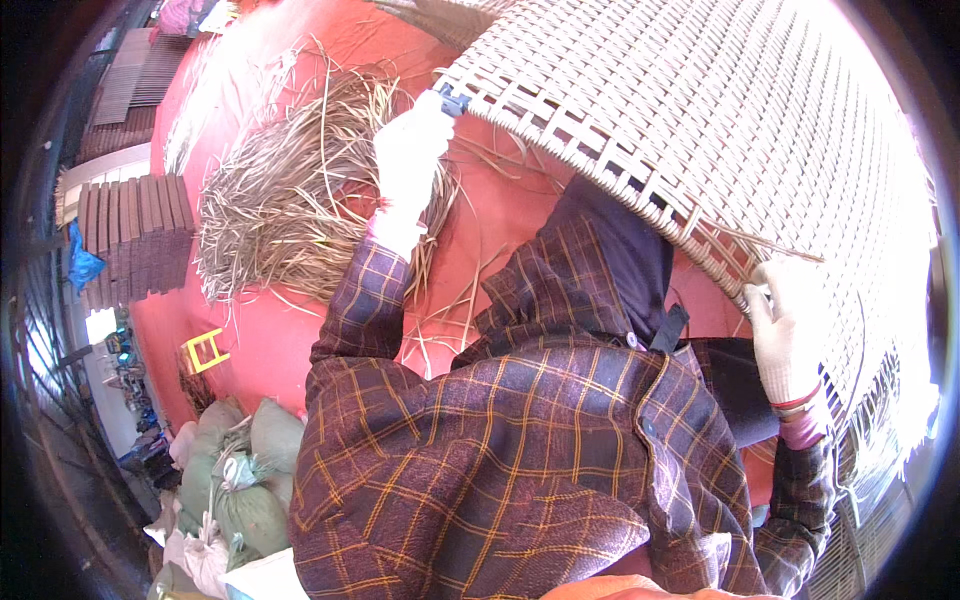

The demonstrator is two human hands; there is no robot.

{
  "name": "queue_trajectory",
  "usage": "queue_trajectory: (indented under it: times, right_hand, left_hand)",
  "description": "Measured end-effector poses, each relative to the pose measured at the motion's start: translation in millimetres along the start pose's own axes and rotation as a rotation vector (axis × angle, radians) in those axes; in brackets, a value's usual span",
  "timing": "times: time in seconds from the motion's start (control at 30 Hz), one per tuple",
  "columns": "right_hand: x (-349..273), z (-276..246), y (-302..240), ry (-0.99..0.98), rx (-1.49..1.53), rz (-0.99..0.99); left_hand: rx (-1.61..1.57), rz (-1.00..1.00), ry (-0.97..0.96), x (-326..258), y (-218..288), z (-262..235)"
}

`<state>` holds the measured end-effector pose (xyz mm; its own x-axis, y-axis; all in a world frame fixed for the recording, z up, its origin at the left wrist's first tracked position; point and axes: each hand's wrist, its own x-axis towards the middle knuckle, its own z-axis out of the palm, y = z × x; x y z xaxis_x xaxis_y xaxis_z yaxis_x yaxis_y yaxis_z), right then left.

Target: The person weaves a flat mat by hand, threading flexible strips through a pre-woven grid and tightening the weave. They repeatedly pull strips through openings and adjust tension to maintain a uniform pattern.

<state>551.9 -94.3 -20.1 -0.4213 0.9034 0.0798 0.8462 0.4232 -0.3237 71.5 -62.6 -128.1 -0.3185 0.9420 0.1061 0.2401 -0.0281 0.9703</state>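
A large pale woven wicker piece (690, 110) slopes over my lap from the upper right, with a wrapped rim (560, 145) and a row of open gaps just inside it. My left hand (412, 150), in a white glove, is closed around a small dark blue tool (453, 101) at the far left end of that rim. Too little of the tool shows to tell its kind. Farther right, my right hand (785, 325), also gloved, pinches the rim near a loose brown strand (765, 243) that lies across the weave.
A heap of dry plant strands (300, 190) lies on the red floor (270, 345) at the left. Beyond it stand a stack of brown slatted pieces (135, 235) and a small yellow frame (206, 351). Tied green and white sacks (245, 510) crowd the lower left.
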Motion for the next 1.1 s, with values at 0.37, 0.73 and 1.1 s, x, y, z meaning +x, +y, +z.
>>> queue_trajectory:
  times: [0.37,0.73,1.1]
  right_hand:
    - [22,-46,-25,-0.242,0.222,0.141]
    - [15,-22,-44,0.041,0.768,0.263]
    - [-48,12,37,0.253,1.455,0.364]
  left_hand:
    - [-0.295,-0.008,0.106,10,-12,4]
    - [-0.067,-0.051,0.041,40,-10,33]
    - [-0.238,0.011,0.171,33,22,37]
